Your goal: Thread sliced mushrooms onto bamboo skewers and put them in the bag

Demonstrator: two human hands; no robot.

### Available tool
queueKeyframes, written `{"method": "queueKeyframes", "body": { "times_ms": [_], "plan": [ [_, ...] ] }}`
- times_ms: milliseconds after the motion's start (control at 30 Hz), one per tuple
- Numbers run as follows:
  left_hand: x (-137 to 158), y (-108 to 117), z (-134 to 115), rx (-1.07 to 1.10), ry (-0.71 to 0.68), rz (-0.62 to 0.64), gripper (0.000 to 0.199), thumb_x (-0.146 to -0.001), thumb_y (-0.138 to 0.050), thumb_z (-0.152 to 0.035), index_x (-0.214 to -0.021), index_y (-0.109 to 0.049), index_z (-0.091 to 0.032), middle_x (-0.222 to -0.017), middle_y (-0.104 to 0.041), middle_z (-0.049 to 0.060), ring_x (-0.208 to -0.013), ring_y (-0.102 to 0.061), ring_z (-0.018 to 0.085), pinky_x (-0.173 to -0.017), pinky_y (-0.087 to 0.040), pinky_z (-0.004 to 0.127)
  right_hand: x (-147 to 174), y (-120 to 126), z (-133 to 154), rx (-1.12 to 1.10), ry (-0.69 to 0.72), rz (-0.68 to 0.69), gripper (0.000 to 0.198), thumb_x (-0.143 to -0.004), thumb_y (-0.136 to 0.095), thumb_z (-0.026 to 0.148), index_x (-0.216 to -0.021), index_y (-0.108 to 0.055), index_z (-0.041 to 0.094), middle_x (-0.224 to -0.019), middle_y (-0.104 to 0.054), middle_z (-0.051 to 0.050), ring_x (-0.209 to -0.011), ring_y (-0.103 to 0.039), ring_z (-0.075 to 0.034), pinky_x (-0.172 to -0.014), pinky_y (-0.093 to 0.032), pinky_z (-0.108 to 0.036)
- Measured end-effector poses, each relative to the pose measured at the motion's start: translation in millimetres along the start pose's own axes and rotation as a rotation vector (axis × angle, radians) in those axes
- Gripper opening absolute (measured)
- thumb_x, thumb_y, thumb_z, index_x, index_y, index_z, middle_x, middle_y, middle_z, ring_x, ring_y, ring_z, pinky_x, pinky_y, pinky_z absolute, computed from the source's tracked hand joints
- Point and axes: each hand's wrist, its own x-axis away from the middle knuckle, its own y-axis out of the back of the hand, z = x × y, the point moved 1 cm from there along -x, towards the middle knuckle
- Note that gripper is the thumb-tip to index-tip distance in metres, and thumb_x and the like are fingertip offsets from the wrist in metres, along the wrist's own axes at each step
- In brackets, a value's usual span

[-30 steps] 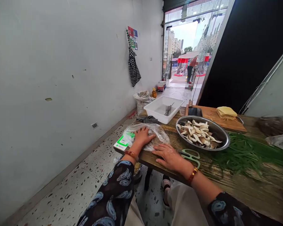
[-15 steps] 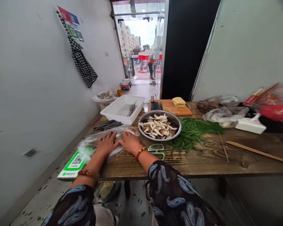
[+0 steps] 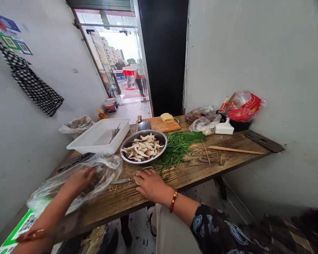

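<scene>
My left hand (image 3: 79,180) rests at a clear plastic bag (image 3: 106,173) on the table's left side; its fingers are blurred and partly hidden. My right hand (image 3: 150,183) lies palm down over the green handles of a pair of scissors (image 3: 125,180), fingers stretched out and not closed round them. Beyond the scissors, a metal bowl (image 3: 163,151) holds sliced mushrooms (image 3: 144,148). Green chives or similar leaves (image 3: 178,146) are heaped to the bowl's right.
A white plastic tub (image 3: 98,132) with thin metal pieces stands behind the bag. A cleaver (image 3: 144,126) and a stack of yellow sheets (image 3: 166,118) lie on a cutting board (image 3: 155,123). Wooden skewers (image 3: 233,149), a tissue box (image 3: 224,128) and bags are at right.
My hands, together on the plastic bag before, have moved apart. The right has shifted right onto the scissors handles; the left stays at the bag. My view has turned right.
</scene>
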Motion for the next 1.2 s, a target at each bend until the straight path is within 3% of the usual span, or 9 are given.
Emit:
{"method": "queueKeyframes", "body": {
  "times_ms": [67, 233, 367, 467, 633, 800, 967, 1067, 1200],
  "plan": [
    [15, 17, -16, -0.067, -0.051, 0.048, 0.050, -0.072, -0.031, -0.065, -0.082, -0.064, -0.028, -0.085, -0.073, -0.005, -0.089, -0.066, 0.024, -0.084, -0.049, 0.041, 6, 1, -1, 0.007, 0.018, -0.006, 0.028, -0.090, -0.057, 0.030, -0.116, -0.056, 0.020, -0.120, -0.061, -0.007, -0.103, -0.054, -0.023, -0.085, -0.045, -0.038],
    [98, 42, -71, -0.020, -0.150, -0.331, 0.033, -0.081, -0.038, -0.058, -0.091, -0.061, -0.036, -0.097, -0.071, -0.010, -0.093, -0.066, 0.023, -0.087, -0.051, 0.042, 26, 12, -6, -0.002, 0.042, -0.036, 0.027, -0.080, -0.061, 0.027, -0.107, -0.060, 0.023, -0.108, -0.064, -0.002, -0.091, -0.055, -0.022, -0.076, -0.044, -0.035],
    [154, 20, -113, 0.151, -0.102, -0.360, 0.028, -0.081, -0.044, -0.056, -0.094, -0.063, -0.039, -0.098, -0.072, -0.009, -0.091, -0.068, 0.022, -0.082, -0.054, 0.039, 59, 30, -29, -0.034, 0.059, -0.064, 0.029, -0.075, -0.063, 0.024, -0.104, -0.060, 0.021, -0.111, -0.063, -0.005, -0.093, -0.054, -0.022, -0.079, -0.042, -0.036],
    [170, -5, -139, 0.243, -0.076, -0.305, 0.035, -0.080, -0.048, -0.053, -0.092, -0.067, -0.026, -0.095, -0.074, 0.002, -0.091, -0.068, 0.024, -0.082, -0.054, 0.037, 87, 49, -49, -0.062, 0.079, -0.100, 0.029, -0.076, -0.061, 0.021, -0.104, -0.061, 0.020, -0.112, -0.063, -0.006, -0.097, -0.053, -0.024, -0.083, -0.041, -0.038],
    [160, -37, -188, 0.274, -0.173, -0.184, 0.035, -0.082, -0.050, -0.045, -0.097, -0.066, -0.019, -0.100, -0.071, 0.009, -0.094, -0.067, 0.024, -0.087, -0.052, 0.038, 144, 82, -98, -0.177, 0.046, -0.343, 0.036, -0.073, -0.058, 0.011, -0.108, -0.060, 0.021, -0.113, -0.064, -0.005, -0.102, -0.056, -0.021, -0.089, -0.043, -0.036],
    [128, -64, -244, 0.224, -0.248, -0.046, 0.042, -0.082, -0.053, -0.040, -0.114, -0.060, -0.014, -0.115, -0.065, 0.015, -0.108, -0.061, 0.026, -0.096, -0.047, 0.043, 200, 103, -205, 0.056, -0.297, -0.575, 0.026, -0.081, -0.053, 0.018, -0.106, -0.062, 0.020, -0.112, -0.064, -0.009, -0.105, -0.059, -0.022, -0.093, -0.046, -0.038],
    [104, -101, -290, 0.151, -0.181, -0.018, 0.057, -0.080, -0.056, -0.039, -0.128, -0.050, -0.010, -0.119, -0.060, 0.020, -0.112, -0.057, 0.031, -0.097, -0.043, 0.046, 231, 114, -301, 0.285, -0.556, -0.533, 0.024, -0.083, -0.050, 0.026, -0.096, -0.067, 0.016, -0.105, -0.067, -0.014, -0.095, -0.062, -0.026, -0.083, -0.047, -0.040],
    [98, -119, -313, 0.156, -0.186, -0.005, 0.071, -0.076, -0.060, -0.041, -0.137, -0.039, -0.010, -0.133, -0.051, 0.023, -0.124, -0.047, 0.034, -0.104, -0.036, 0.048, 237, 116, -326, 0.358, -0.638, -0.473, 0.027, -0.086, -0.046, 0.027, -0.096, -0.068, 0.017, -0.101, -0.069, -0.014, -0.090, -0.061, -0.030, -0.078, -0.045, -0.044],
    [88, -131, -340, 0.142, -0.126, 0.073, 0.084, -0.074, -0.061, -0.047, -0.141, -0.031, -0.006, -0.140, -0.042, 0.027, -0.131, -0.038, 0.037, -0.108, -0.030, 0.048, 238, 111, -339, 0.471, -0.660, -0.400, 0.034, -0.089, -0.043, 0.034, -0.108, -0.065, 0.016, -0.116, -0.064, -0.017, -0.106, -0.054, -0.036, -0.083, -0.041, -0.049]
  ]
}}
